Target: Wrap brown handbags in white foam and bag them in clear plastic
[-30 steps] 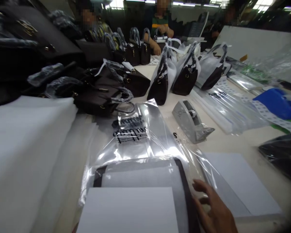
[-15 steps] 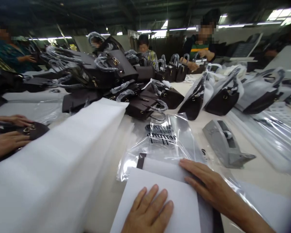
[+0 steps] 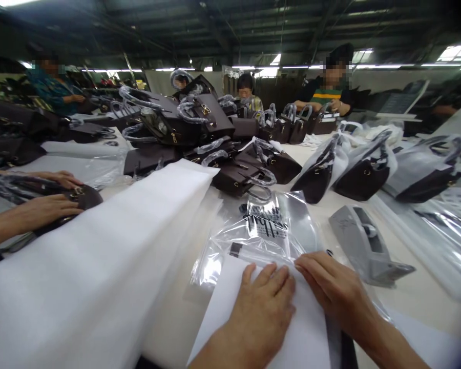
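Now — left hand (image 3: 264,307) lies farther up paper (image 3: 308,333).

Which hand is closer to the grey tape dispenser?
Right. The right hand is in front and left of the tape dispenser; the left hand is farther left, on the white sheet.

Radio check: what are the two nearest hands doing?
Left hand on white rectangular sheet. Right hand at its far right corner. Angular grey tape dispenser close beyond right hand, clear of sheet.
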Available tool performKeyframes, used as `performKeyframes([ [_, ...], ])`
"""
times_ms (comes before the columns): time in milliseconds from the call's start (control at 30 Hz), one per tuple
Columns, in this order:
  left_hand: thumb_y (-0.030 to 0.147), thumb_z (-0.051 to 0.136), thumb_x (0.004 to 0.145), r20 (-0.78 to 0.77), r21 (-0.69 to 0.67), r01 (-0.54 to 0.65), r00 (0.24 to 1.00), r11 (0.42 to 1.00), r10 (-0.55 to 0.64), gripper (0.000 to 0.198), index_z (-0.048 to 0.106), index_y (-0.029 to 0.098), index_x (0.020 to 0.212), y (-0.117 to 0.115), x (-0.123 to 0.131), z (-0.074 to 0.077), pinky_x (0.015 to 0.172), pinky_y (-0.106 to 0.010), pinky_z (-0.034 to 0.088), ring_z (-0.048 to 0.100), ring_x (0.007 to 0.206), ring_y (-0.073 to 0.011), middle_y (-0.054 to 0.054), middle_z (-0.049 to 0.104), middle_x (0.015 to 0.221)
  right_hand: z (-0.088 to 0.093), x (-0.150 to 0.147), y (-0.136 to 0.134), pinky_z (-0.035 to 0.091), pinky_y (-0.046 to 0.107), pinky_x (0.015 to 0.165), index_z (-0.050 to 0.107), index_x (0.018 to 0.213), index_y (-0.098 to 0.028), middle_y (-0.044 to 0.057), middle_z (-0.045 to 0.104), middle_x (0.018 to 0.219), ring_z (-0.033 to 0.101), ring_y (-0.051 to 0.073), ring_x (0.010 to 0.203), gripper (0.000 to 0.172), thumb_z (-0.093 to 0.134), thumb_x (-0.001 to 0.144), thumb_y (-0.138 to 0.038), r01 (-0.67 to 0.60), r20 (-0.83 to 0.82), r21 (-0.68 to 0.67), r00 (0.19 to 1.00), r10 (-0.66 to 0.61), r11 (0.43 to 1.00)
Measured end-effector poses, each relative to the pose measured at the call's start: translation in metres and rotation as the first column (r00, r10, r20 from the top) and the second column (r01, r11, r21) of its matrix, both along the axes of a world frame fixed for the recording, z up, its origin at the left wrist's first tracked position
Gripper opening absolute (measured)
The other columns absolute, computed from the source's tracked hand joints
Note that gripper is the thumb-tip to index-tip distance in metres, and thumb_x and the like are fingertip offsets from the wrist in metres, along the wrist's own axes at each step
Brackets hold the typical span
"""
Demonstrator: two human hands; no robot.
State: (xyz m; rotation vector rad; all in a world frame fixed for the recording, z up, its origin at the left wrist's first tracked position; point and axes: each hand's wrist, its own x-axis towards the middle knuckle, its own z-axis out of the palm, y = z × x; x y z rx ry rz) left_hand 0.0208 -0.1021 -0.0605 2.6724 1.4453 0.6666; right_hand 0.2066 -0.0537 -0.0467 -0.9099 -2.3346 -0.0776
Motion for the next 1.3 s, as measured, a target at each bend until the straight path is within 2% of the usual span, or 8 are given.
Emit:
performKeyframes([
  [133,0.007,0.046,0.082,0.115,0.175,-0.091,0.991,0.98,0.072,0.021,0.058,0.013,0.099,0.011,-0.002,-0.007,0.087,-0.035,0.046,0.056,0.1,-0.0195,-0.007,0.063,0.105,-0.006,0.007,-0.026,0.044,0.036,0.081,0.058,0.1,-0.01,0.012,0.062,0.093,0.056,0.021,0.09,0.018,0.046,0.086,-0.009,-0.084,0.046,0.134,0.996,0.078,0.987],
  [267,0.007,0.055,0.078,0.191,0.321,-0.166,0.976,0.932,0.108,0.018,0.051,0.017,0.063,0.002,-0.016,-0.005,0.064,-0.029,0.045,0.053,0.064,-0.014,0.0,0.056,0.065,-0.014,0.008,-0.037,0.044,0.038,0.082,0.059,0.101,-0.008,0.013,0.063,0.092,0.057,0.022,0.092,0.021,0.042,0.088,-0.009,-0.07,0.017,0.146,0.998,0.068,0.987],
  [367,0.018,0.061,0.078,0.232,0.365,-0.305,0.945,0.879,0.231,0.006,0.057,0.016,0.082,0.002,-0.029,-0.001,0.074,-0.033,0.047,0.056,0.081,-0.0183,-0.005,0.06,0.081,-0.012,0.006,-0.038,0.045,0.038,0.08,0.059,0.101,-0.009,0.013,0.063,0.092,0.057,0.022,0.092,0.02,0.043,0.088,-0.009,-0.064,0.022,0.113,0.998,0.062,0.991],
  [467,0.022,0.056,0.082,0.139,0.346,-0.391,0.92,0.853,0.366,0.022,0.058,0.016,0.103,0.012,-0.04,-0.005,0.078,-0.037,0.046,0.055,0.091,-0.0227,-0.01,0.059,0.098,-0.006,0.01,-0.035,0.044,0.038,0.081,0.059,0.1,-0.009,0.011,0.063,0.091,0.056,0.021,0.091,0.021,0.041,0.088,-0.008,-0.088,0.059,0.066,0.995,0.084,0.994],
  [700,0.017,0.051,0.085,0.204,0.33,-0.377,0.924,0.865,0.325,0.018,0.06,0.016,0.1,0.012,-0.052,-0.024,0.076,-0.028,0.046,0.058,0.081,-0.016,-0.006,0.06,0.09,-0.023,0.057,-0.038,0.047,0.034,0.076,0.061,0.1,-0.014,0.009,0.063,0.087,0.059,0.019,0.083,0.021,0.049,0.084,-0.006,0.416,0.072,0.079,0.904,-0.422,0.906],
  [967,0.016,0.052,0.083,0.267,0.326,-0.481,0.873,0.814,0.409,0.013,0.06,0.014,0.094,0.012,-0.041,-0.026,0.078,-0.032,0.046,0.057,0.083,-0.0196,-0.008,0.06,0.089,-0.035,0.044,-0.108,0.051,0.031,0.072,0.057,0.119,-0.024,0.006,0.065,0.087,0.062,0.021,0.081,0.037,0.053,0.083,-0.016,0.481,-0.142,0.068,0.872,-0.469,0.874],
  [1133,0.025,0.052,0.084,0.22,0.203,-0.365,0.921,0.908,0.321,0.025,0.056,0.015,0.106,0.009,-0.03,-0.018,0.087,-0.039,0.044,0.054,0.1,-0.0243,-0.011,0.059,0.106,-0.041,0.04,-0.102,0.051,0.031,0.07,0.06,0.112,-0.023,0.007,0.059,0.089,0.059,0.019,0.081,0.034,0.057,0.08,-0.011,0.515,-0.204,-0.104,0.826,-0.525,0.851],
  [1300,0.036,0.056,0.081,0.037,0.184,-0.188,0.982,0.965,0.184,0.061,0.033,0.014,0.133,0.006,-0.017,-0.009,0.104,-0.057,0.021,0.033,0.128,-0.032,-0.018,0.041,0.136,-0.041,0.044,-0.091,0.05,0.028,0.07,0.06,0.107,-0.023,0.006,0.057,0.091,0.058,0.017,0.083,0.026,0.052,0.084,-0.012,0.525,-0.268,-0.191,0.785,-0.558,0.829],
])
